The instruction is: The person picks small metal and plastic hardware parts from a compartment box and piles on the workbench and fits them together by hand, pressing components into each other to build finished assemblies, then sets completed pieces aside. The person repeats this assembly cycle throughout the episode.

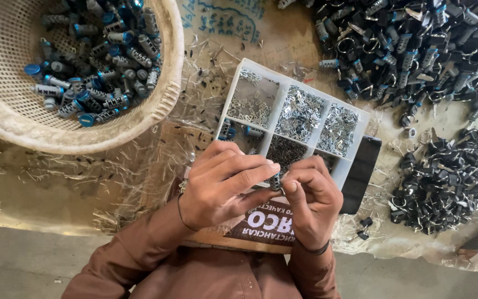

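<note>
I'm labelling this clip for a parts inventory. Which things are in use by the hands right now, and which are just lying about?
In use:
left hand
right hand
small part pinched between them
white compartment tray

Lying about:
woven basket of blue-capped cylinders
heap of lock parts
pile of black keys

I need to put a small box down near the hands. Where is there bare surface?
The freest patch is the plastic-covered table below the basket, beside the left hand. A narrow strip lies between the compartment tray and the black key heap. The upper right is crowded with lock parts.
</note>
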{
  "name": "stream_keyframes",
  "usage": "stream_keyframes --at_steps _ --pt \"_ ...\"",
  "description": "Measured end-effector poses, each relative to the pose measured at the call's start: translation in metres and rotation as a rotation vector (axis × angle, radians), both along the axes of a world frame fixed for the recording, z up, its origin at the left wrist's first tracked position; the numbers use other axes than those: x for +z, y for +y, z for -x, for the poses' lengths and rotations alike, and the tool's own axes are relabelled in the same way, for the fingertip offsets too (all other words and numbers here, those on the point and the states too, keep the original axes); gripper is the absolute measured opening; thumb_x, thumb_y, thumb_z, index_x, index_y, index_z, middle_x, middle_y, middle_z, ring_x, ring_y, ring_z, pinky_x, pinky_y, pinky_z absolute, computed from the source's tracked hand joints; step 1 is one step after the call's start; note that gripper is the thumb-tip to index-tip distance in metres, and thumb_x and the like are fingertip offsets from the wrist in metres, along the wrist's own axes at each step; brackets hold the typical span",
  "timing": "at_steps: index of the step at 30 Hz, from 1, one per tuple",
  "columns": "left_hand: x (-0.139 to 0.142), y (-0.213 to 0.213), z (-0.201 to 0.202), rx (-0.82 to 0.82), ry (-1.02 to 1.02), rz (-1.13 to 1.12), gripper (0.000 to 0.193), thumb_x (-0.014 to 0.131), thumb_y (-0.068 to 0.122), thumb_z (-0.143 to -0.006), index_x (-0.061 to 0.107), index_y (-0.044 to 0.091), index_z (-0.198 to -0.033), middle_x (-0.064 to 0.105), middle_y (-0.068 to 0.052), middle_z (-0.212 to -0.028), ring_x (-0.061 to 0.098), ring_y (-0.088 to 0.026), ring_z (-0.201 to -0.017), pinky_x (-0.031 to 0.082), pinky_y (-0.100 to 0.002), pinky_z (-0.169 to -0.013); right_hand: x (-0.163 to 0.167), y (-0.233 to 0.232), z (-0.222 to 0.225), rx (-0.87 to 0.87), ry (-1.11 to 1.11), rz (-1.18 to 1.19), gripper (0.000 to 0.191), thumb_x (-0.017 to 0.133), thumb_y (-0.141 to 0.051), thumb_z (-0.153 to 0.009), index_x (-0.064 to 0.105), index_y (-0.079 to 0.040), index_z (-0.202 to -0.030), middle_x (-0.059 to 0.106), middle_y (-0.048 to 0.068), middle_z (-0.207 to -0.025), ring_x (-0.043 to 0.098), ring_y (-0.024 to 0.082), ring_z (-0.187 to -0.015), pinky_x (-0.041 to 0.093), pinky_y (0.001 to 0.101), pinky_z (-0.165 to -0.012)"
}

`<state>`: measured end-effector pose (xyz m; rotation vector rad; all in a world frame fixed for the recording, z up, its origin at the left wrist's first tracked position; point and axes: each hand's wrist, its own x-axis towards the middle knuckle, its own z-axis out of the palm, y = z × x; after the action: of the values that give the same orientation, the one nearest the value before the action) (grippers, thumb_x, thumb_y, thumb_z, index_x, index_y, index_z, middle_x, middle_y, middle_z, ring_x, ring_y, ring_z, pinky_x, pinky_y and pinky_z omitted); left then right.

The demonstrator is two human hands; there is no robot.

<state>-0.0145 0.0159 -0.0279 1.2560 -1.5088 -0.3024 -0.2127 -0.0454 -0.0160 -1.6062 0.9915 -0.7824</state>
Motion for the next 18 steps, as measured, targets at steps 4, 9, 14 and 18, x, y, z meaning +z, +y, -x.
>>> stream_keyframes --at_steps 4,9,14,18 --pt "0.001 0.001 0.0 -0.002 -0.005 -0.006 0.046 0.091 0.021 -0.086 0.07 0.007 -0.123 0.071 -0.004 -0.117 0.067 -0.019 -0.092 0.051 -0.036 -0.089 0.0 0.001 -0.002 -0.007 0.028 0.064 0.016 0.067 -0.012 -0.104 0.067 0.001 -0.094 0.061 0.006 -0.1 0.051 0.008 -0.083 0.041 0.0199 -0.07" --pt "0.001 0.0 0.0 -0.004 0.001 0.0 0.045 0.091 0.021 -0.086 0.069 0.007 -0.123 0.071 -0.004 -0.117 0.067 -0.019 -0.093 0.052 -0.036 -0.089 0.002 0.001 -0.005 -0.027 0.058 0.098 0.015 0.069 -0.011 -0.102 0.068 0.002 -0.095 0.062 0.005 -0.1 0.053 0.008 -0.083 0.043 0.0205 -0.07" --pt "0.0 0.0 -0.001 -0.025 -0.002 -0.001 0.044 0.09 0.02 -0.087 0.069 0.007 -0.124 0.07 -0.004 -0.118 0.068 -0.019 -0.095 0.051 -0.036 -0.089 0.006 0.002 -0.009 -0.054 0.09 0.093 0.012 0.071 -0.009 -0.099 0.069 0.002 -0.095 0.061 0.005 -0.098 0.052 0.009 -0.08 0.042 0.0209 -0.067" --pt "-0.001 0.001 -0.002 -0.04 -0.012 -0.004 0.044 0.089 0.019 -0.087 0.069 0.007 -0.124 0.07 -0.004 -0.119 0.068 -0.019 -0.095 0.051 -0.036 -0.089 0.007 0.002 -0.014 -0.059 0.159 0.318 0.011 0.076 -0.008 -0.096 0.07 0.001 -0.095 0.064 0.006 -0.093 0.057 0.011 -0.083 0.045 0.0226 -0.068"
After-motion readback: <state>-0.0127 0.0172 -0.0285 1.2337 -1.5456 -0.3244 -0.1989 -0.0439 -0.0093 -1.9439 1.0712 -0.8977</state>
